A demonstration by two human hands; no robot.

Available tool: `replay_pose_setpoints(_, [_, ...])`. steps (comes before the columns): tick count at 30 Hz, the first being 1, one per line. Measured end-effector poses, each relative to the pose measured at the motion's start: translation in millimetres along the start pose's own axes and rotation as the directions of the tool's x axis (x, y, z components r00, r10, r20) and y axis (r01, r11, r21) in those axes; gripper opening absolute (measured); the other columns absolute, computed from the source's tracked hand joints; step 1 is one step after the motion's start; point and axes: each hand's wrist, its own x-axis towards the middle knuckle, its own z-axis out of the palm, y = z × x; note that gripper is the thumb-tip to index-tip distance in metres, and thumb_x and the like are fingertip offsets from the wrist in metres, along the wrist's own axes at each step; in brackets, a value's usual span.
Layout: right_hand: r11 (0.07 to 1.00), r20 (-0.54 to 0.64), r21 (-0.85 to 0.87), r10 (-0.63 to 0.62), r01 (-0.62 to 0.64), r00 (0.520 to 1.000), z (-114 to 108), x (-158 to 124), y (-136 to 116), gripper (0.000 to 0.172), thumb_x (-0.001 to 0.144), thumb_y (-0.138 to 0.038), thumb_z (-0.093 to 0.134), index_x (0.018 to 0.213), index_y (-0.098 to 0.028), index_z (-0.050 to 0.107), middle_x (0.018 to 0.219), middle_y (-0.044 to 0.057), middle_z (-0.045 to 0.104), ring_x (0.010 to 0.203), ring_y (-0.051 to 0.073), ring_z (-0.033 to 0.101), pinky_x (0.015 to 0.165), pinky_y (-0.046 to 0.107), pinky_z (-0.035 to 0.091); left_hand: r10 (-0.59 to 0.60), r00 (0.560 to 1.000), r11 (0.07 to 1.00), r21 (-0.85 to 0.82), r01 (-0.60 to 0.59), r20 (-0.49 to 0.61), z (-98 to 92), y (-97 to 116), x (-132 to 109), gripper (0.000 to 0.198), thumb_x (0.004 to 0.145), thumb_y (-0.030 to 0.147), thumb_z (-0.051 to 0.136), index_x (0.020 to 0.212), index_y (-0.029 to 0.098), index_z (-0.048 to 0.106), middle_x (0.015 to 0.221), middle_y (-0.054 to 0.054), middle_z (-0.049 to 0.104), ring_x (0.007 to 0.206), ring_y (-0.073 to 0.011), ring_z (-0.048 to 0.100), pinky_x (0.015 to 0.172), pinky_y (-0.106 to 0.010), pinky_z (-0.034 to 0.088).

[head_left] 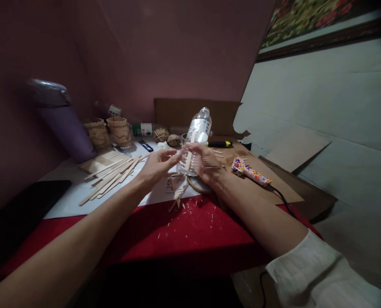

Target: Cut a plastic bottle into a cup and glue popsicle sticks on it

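A clear plastic bottle (200,125) with a white label stands slightly tilted above the table's front part. My right hand (206,161) is wrapped around its lower right side. A flat wooden craft stick (188,161) lies lengthwise against the bottle's side, under the right fingertips; whether it is stuck on, I cannot tell. My left hand (160,166) is at the bottle's lower left, thumb and fingers apart, fingertips at or close to the plastic. Behind the left forearm a pile of craft sticks (113,177) is spread on white paper.
A flower-patterned glue gun (251,172) with a black cord lies on cardboard (278,189) at right. A yellow-black handled tool (220,144), twine balls (174,140), a blue cutter (145,146), decorated cups (119,131) and a purple tumbler (65,124) stand or lie farther back. Wood scraps litter the red cloth (190,233).
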Motion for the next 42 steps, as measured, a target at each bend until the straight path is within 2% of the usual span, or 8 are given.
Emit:
replay_pose_setpoints(2, [1.0,-0.014,0.004,-0.02,0.02,1.0,-0.5,1.8,0.2,0.028,0.055,-0.022,0.079,0.075,-0.021,0.059,0.069,-0.001,0.062,0.066,0.015,0.055,0.069,0.033,0.05,0.117,0.986,0.99,0.092,-0.106,-0.122,0.5,0.2,1.2,0.029,0.077,0.041,0.078,0.088,0.014,0.075,0.087,-0.007,0.072,0.086,-0.0194,0.064,0.081,-0.03,0.048])
replay_pose_setpoints(3, [1.0,-0.017,0.009,-0.025,0.025,1.0,-0.6,2.5,0.4,0.028,0.055,-0.022,0.079,0.074,-0.021,0.059,0.069,-0.002,0.061,0.066,0.015,0.055,0.069,0.033,0.05,0.137,0.981,0.988,0.089,-0.126,-0.136,1.0,0.7,1.2,0.029,0.078,0.042,0.077,0.086,0.014,0.075,0.085,-0.007,0.072,0.086,-0.019,0.064,0.081,-0.029,0.048])
replay_pose_setpoints(6, [0.999,-0.008,0.028,-0.034,0.035,0.999,-0.3,2.9,1.4,0.028,0.055,-0.022,0.08,0.073,-0.021,0.058,0.068,-0.002,0.061,0.066,0.015,0.054,0.068,0.033,0.049,0.034,0.999,0.996,-0.08,-0.034,0.004,3.5,2.4,-1.2,0.039,0.079,0.048,0.075,0.097,0.013,0.073,0.091,-0.009,0.073,0.082,-0.0185,0.066,0.077,-0.03,0.05])
replay_pose_setpoints(9, [0.997,0.0,0.01,-0.074,0.074,0.997,1.2,0.9,2.4,0.03,0.055,-0.023,0.08,0.075,-0.021,0.059,0.068,-0.002,0.061,0.064,0.015,0.054,0.065,0.032,0.048,-0.107,0.974,0.96,-0.235,0.153,0.2,6.7,1.8,-4.6,0.053,0.077,0.048,0.077,0.116,0.014,0.066,0.103,-0.013,0.072,0.079,-0.0184,0.07,0.074,-0.031,0.055])
replay_pose_setpoints(12, [0.993,0.011,-0.021,-0.118,0.118,0.993,3.0,-1.7,2.9,0.03,0.056,-0.024,0.081,0.076,-0.021,0.06,0.066,-0.003,0.059,0.061,0.013,0.051,0.06,0.03,0.044,-0.166,0.955,0.921,-0.307,0.239,0.246,8.4,-0.7,-5.5,0.062,0.073,0.035,0.084,0.125,0.014,0.059,0.101,-0.013,0.073,0.077,-0.0187,0.072,0.076,-0.032,0.058])
replay_pose_setpoints(17, [0.995,0.025,-0.04,-0.095,0.096,0.995,5.5,-4.0,2.2,0.028,0.056,-0.025,0.081,0.075,-0.021,0.06,0.064,-0.003,0.058,0.059,0.014,0.051,0.057,0.03,0.042,-0.17,0.943,0.92,-0.297,0.256,0.288,6.2,-1.6,-3.2,0.066,0.071,0.027,0.086,0.129,0.013,0.057,0.098,-0.014,0.074,0.074,-0.0189,0.074,0.074,-0.031,0.06])
replay_pose_setpoints(32, [0.999,0.022,-0.024,-0.038,0.038,0.999,5.3,-2.4,1.4,0.039,0.052,-0.032,0.088,0.077,-0.02,0.061,0.067,-0.002,0.061,0.061,0.015,0.053,0.059,0.031,0.045,-0.222,0.935,0.903,-0.304,0.304,0.275,5.8,2.4,-2.1,0.063,0.066,0.017,0.085,0.123,0.009,0.061,0.097,-0.016,0.076,0.075,-0.0233,0.075,0.075,-0.036,0.062])
replay_pose_setpoints(42, [0.989,0.123,-0.058,-0.129,0.137,0.984,-2.2,1.1,5.6,0.056,0.049,-0.048,0.093,0.089,-0.022,0.064,0.088,0.002,0.067,0.081,0.019,0.061,0.076,0.033,0.05,-0.228,0.949,0.91,-0.299,0.288,0.219,2.9,3.2,-1.3,0.063,0.064,0.014,0.085,0.12,0.008,0.059,0.095,-0.017,0.075,0.077,-0.0244,0.075,0.079,-0.039,0.061])
